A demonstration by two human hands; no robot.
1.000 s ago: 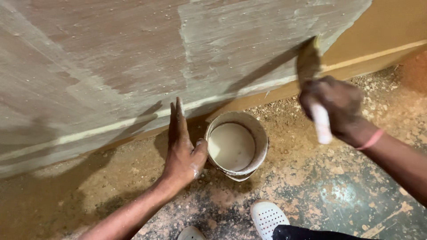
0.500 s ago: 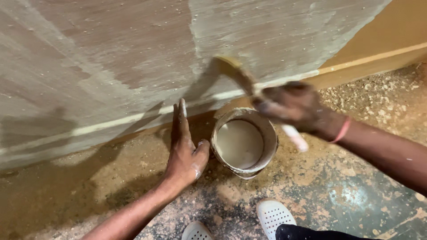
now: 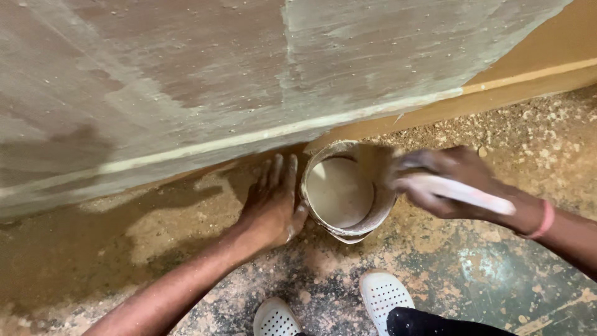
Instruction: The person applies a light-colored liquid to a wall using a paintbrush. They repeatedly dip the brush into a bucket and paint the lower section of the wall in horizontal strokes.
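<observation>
A small round bucket (image 3: 323, 219) of pale cream paste stands on the dusty floor below a wall board (image 3: 249, 74) coated in grey-green paste. My left hand (image 3: 272, 205) lies flat on the floor, fingers spread, its thumb against the bucket's left side. My right hand (image 3: 444, 180) grips a brush by its white handle (image 3: 463, 194) at the bucket's right rim. The brush head points into the bucket and is blurred. A pink band sits on my right wrist (image 3: 546, 219).
A tan strip (image 3: 528, 78) runs along the foot of the wall at the right. Sawdust covers the floor (image 3: 155, 236), with dark stained patches near the front. My two white perforated shoes (image 3: 382, 295) are just below the bucket.
My right hand has brought the brush down from the wall, leftwards, to the bucket's rim. My left hand has stayed flat beside the bucket.
</observation>
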